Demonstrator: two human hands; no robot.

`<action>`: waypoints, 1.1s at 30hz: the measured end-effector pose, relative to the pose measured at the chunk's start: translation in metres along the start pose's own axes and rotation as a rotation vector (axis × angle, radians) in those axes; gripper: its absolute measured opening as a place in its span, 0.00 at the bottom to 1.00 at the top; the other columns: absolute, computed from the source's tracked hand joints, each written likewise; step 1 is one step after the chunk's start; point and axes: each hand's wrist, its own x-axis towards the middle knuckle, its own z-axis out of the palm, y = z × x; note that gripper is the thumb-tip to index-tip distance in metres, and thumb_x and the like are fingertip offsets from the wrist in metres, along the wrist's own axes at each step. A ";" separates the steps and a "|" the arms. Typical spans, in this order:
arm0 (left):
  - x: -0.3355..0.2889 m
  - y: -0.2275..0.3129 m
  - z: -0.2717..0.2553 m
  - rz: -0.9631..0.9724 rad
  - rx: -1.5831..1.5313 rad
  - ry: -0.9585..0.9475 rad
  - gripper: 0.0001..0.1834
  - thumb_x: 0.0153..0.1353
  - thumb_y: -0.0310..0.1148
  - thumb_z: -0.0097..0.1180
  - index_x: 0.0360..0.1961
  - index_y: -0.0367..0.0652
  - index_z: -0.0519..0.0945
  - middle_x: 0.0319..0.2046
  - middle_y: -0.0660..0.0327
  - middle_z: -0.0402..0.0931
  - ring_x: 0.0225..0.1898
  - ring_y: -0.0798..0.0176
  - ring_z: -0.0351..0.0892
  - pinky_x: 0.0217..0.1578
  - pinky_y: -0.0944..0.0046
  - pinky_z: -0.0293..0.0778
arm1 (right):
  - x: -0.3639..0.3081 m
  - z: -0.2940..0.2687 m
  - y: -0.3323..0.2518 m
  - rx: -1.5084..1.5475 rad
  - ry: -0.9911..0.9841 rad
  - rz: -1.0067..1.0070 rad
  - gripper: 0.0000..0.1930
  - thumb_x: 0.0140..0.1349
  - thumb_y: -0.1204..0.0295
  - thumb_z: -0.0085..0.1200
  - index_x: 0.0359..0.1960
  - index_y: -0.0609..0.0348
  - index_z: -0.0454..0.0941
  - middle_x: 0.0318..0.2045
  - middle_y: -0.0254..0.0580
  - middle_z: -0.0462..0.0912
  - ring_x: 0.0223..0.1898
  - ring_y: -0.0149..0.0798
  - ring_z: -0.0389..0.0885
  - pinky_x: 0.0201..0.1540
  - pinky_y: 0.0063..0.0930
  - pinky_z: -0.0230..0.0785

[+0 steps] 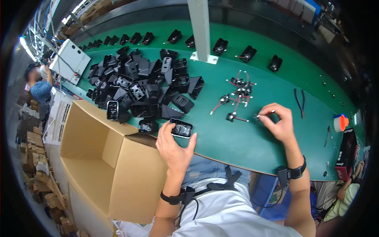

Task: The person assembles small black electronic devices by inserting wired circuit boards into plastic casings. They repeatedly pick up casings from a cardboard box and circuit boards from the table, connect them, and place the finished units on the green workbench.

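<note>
My left hand (175,148) is closed on a black plastic housing (182,129) with a light rim, near the front edge of the table. Its open inner side faces up, with the thumb at its right end and a finger at its left. My right hand (279,123) is raised to the right, thumb and finger pinched on a small dark part (257,116) too small to name. Left of that hand lies a small black component with red wires (231,117). Farther back is a cluster of similar wired components (241,90).
A heap of black housings (150,85) covers the left of the green table (221,146). An open cardboard box (138,181) stands at its front edge. A metal post (200,31) rises behind. Pliers (300,103) and an orange-and-white roll (340,123) lie right. Other people (40,89) are nearby.
</note>
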 end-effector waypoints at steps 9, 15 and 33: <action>0.028 0.052 0.003 0.347 -0.639 -0.350 0.35 0.42 0.31 0.72 0.56 0.37 0.76 0.53 0.47 0.73 0.53 0.49 0.77 0.50 0.58 0.75 | 0.002 0.012 -0.050 -0.031 -0.069 -0.440 0.10 0.47 0.85 0.65 0.31 0.60 0.84 0.31 0.40 0.87 0.32 0.38 0.85 0.38 0.28 0.76; 0.071 0.088 0.021 0.580 -0.821 -0.434 0.45 0.40 0.32 0.78 0.63 0.37 0.72 0.55 0.48 0.77 0.53 0.52 0.79 0.46 0.58 0.79 | 0.008 0.007 -0.068 -0.188 0.053 -0.532 0.15 0.41 0.86 0.65 0.33 0.57 0.83 0.32 0.38 0.86 0.32 0.39 0.83 0.35 0.31 0.75; 0.082 0.100 0.040 0.584 -0.804 -0.421 0.50 0.38 0.34 0.81 0.64 0.32 0.71 0.50 0.48 0.79 0.47 0.55 0.83 0.47 0.59 0.81 | 0.001 0.007 -0.076 -0.310 0.166 -0.453 0.14 0.43 0.83 0.66 0.33 0.58 0.81 0.33 0.38 0.84 0.31 0.42 0.81 0.35 0.32 0.76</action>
